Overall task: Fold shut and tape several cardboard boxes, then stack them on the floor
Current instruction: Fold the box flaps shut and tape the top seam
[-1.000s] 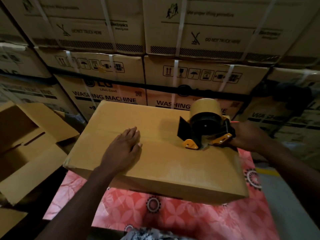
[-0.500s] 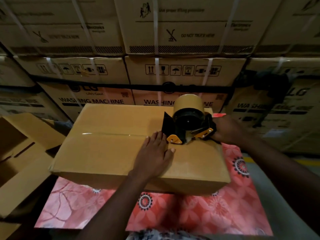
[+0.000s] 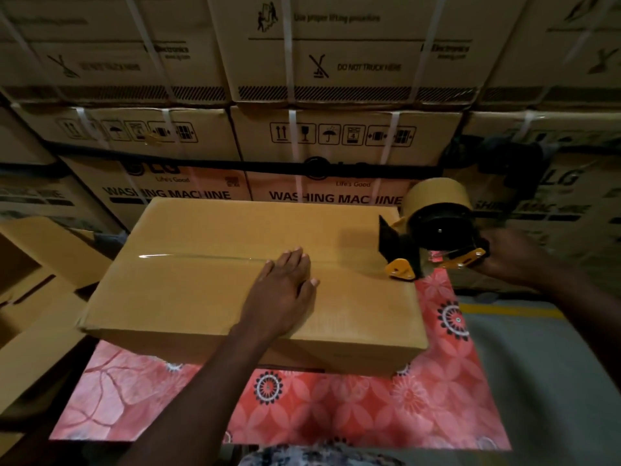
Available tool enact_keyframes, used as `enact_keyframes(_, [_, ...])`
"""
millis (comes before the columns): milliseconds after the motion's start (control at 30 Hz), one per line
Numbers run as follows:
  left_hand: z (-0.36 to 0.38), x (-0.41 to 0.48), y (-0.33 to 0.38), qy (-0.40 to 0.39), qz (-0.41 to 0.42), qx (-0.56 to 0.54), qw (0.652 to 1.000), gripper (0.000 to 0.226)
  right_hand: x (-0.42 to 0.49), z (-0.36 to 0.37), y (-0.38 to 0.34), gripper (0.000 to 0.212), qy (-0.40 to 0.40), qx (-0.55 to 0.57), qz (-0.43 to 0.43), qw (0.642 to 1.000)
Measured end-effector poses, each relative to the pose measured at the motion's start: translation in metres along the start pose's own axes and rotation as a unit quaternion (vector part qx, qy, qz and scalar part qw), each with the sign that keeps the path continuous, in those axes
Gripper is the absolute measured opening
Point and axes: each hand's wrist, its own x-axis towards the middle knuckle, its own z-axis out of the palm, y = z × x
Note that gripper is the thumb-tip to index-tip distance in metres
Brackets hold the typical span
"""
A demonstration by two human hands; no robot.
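Cardboard box (image 3: 208, 290) on the bench (image 3: 336, 405) lies folded shut, taped to its 3 o'clock edge, where the right hand (image 3: 514, 260) grips the dispenser (image 3: 437, 230); the left hand (image 3: 282, 294) presses it, fingers (image 3: 292, 264) flat together; cutting and stacking seemingly remain.

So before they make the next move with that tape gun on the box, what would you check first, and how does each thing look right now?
1. Flaps of the cardboard box lie flat and closed: ok.
2. Tape strip follows the middle seam: ok, as far as its shine shows.
3. Left hand presses flat on the top, apart from the dispenser: ok.
4. Right hand grips the tape dispenser, whose yellow tip sits at the box's right edge: ok.
5. Tape cut free of the dispenser: cannot tell.
6. Tape wrapped down the box's ends: cannot tell, hidden from this view.
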Motion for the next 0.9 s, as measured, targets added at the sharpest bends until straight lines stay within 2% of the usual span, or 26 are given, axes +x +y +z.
enact_keyframes(133, [0.0, 0.006, 0.022, 0.02, -0.018, 0.009, 1.0, 0.076, -0.002, 0.019, 0.012, 0.022, -0.019, 0.013, 0.018, 1.0])
enact_keyframes(200, [0.003, 0.012, 0.04, 0.008, -0.001, 0.008, 1.0, 0.075, -0.001, 0.022, 0.015, 0.019, -0.019, 0.031, 0.022, 0.999])
enact_keyframes(333, [0.013, 0.025, 0.083, -0.029, 0.073, 0.006, 0.997, 0.079, -0.005, 0.027, 0.013, 0.035, -0.042, 0.099, 0.053, 0.993])
enact_keyframes(433, [0.024, 0.032, 0.111, -0.063, 0.111, 0.007, 0.992, 0.094, -0.012, 0.033, 0.015, 0.026, -0.031, 0.178, 0.07, 0.981])
enact_keyframes(500, [0.031, 0.034, 0.124, -0.078, 0.114, 0.019, 0.99, 0.107, -0.016, 0.037, 0.013, 0.039, -0.011, 0.218, 0.075, 0.973])
enact_keyframes(533, [0.033, 0.035, 0.128, -0.079, 0.107, 0.022, 0.991, 0.113, -0.019, 0.038, 0.011, 0.039, -0.003, 0.234, 0.081, 0.969])
enact_keyframes(600, [0.037, 0.038, 0.133, -0.073, 0.086, 0.024, 0.993, 0.118, -0.021, 0.043, 0.007, 0.034, 0.023, 0.242, 0.086, 0.966])
enact_keyframes(733, [0.038, 0.04, 0.145, -0.062, 0.058, 0.002, 0.996, 0.104, -0.02, 0.049, 0.004, 0.028, 0.051, 0.25, 0.091, 0.963])
enact_keyframes(833, [0.038, 0.038, 0.15, -0.048, 0.055, -0.015, 0.997, 0.103, -0.015, 0.049, 0.006, 0.023, 0.063, 0.213, 0.108, 0.969])
enact_keyframes(900, [0.039, 0.037, 0.15, -0.046, 0.053, -0.021, 0.997, 0.102, -0.014, 0.046, 0.012, 0.028, 0.048, 0.17, 0.098, 0.979])
